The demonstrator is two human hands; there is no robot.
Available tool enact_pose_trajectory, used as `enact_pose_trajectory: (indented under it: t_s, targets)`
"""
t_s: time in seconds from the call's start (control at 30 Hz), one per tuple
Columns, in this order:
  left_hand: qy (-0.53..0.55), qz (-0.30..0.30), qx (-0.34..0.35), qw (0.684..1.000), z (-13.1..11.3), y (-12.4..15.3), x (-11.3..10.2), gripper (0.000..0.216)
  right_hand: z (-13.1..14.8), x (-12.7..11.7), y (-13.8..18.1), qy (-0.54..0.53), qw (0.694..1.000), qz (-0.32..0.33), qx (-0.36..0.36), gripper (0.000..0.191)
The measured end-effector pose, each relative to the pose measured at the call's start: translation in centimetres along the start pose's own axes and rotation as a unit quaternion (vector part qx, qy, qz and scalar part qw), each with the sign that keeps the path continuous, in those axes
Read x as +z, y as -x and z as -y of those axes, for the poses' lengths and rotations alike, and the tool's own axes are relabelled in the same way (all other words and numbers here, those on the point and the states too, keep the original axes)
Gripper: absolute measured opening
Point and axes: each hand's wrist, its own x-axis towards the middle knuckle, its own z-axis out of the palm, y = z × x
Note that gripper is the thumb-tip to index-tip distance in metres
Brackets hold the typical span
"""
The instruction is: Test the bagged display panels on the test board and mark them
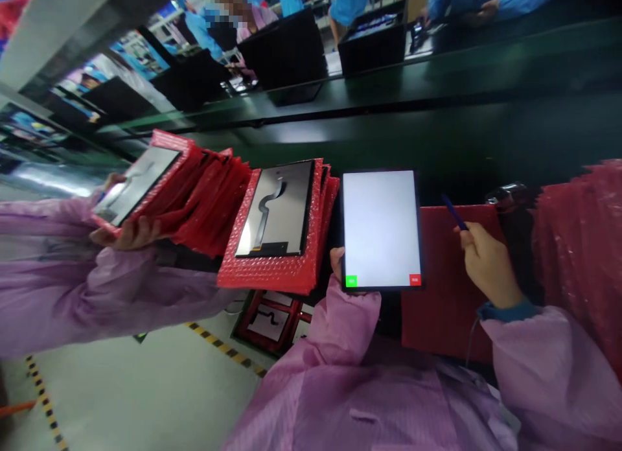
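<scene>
A tablet with a lit white screen is held up in front of me, a green box in one lower corner and a red box in the other. My left hand grips it at the lower left edge; most of the fingers are hidden behind it. To the right, my right hand is closed around a blue pen, which points up and left, apart from the screen. Below that hand lies a flat red sheet. Left of the tablet, a bare display panel with a ribbon cable rests on red bubble-wrap pouches.
At left, a co-worker's hands hold another panel on a red pouch, beside a row of red pouches. More red bubble wrap is stacked at right. A tray of panels sits low. Across the green bench stand dark boxes.
</scene>
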Motion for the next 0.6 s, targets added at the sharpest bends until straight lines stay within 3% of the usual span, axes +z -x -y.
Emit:
enact_pose_trajectory:
  t_s: [0.27,0.5,0.6]
  targets:
    - [-0.049,-0.012,-0.002,0.999,-0.2,-0.2,-0.9,0.03,1.9,-0.2,0.6,-0.01,0.995,0.046,0.086,0.034]
    - [-0.036,-0.025,-0.009,0.999,-0.2,0.5,0.5,0.027,1.4,0.0,0.7,-0.019,0.993,0.013,0.117,0.025]
    - [-0.028,-0.024,-0.016,0.999,-0.1,0.7,0.8,0.029,1.2,-0.1,0.6,-0.015,0.993,-0.032,0.113,0.027]
